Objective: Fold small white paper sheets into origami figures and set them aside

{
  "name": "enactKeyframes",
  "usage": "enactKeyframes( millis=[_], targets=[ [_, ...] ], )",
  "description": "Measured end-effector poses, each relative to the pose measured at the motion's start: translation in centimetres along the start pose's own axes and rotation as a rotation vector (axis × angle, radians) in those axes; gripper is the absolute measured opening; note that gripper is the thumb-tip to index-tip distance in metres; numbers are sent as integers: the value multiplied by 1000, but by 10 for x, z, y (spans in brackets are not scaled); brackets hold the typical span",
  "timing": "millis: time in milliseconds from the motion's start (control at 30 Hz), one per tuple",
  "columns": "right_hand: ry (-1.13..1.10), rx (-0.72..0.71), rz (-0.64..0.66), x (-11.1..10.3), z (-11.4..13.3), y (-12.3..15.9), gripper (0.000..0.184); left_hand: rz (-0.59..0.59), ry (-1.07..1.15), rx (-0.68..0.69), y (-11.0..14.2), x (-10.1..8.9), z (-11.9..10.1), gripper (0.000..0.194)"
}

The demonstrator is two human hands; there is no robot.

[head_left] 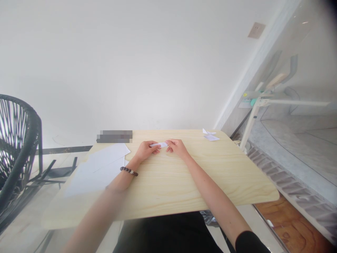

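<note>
A small strip of folded white paper [162, 144] is held between my two hands, just over the wooden table [168, 186]. My left hand [146, 150], with a dark beaded bracelet [129, 171] on its wrist, pinches the paper's left end between thumb and fingers. At the right end, the fingertips of my right hand [178, 147] are closed on the same paper. White sheets of paper [97, 168] lie flat to the left of my left forearm. Folded white paper pieces [211, 136] rest near the table's far right corner.
A blurred-out dark object [114, 136] sits at the table's back left. To the left stands a dark woven chair [33, 123]. A white wall [147, 70] rises behind the table. On the right is a white-framed apparatus [251, 123] with grey handles.
</note>
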State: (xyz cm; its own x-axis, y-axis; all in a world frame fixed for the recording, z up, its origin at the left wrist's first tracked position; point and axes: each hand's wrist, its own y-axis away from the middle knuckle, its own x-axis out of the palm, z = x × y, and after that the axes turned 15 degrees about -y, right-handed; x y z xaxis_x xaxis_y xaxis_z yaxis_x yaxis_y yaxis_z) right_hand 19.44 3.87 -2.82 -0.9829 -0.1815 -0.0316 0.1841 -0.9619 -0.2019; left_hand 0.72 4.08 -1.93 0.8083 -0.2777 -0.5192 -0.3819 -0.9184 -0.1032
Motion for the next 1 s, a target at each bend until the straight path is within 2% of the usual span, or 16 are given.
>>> enactKeyframes(
  millis=[300,600,1000],
  targets=[
    [-97,41,-12,-1,-3,-2,45,145,171,0,-2,-6,0,46],
    [-85,44,-27,0,0,-1,45,109,131,-11,-4,-4,6,46],
    [-27,55,35,0,2,0,29,61,148,-2,-3,-2,5,45]
  ],
)
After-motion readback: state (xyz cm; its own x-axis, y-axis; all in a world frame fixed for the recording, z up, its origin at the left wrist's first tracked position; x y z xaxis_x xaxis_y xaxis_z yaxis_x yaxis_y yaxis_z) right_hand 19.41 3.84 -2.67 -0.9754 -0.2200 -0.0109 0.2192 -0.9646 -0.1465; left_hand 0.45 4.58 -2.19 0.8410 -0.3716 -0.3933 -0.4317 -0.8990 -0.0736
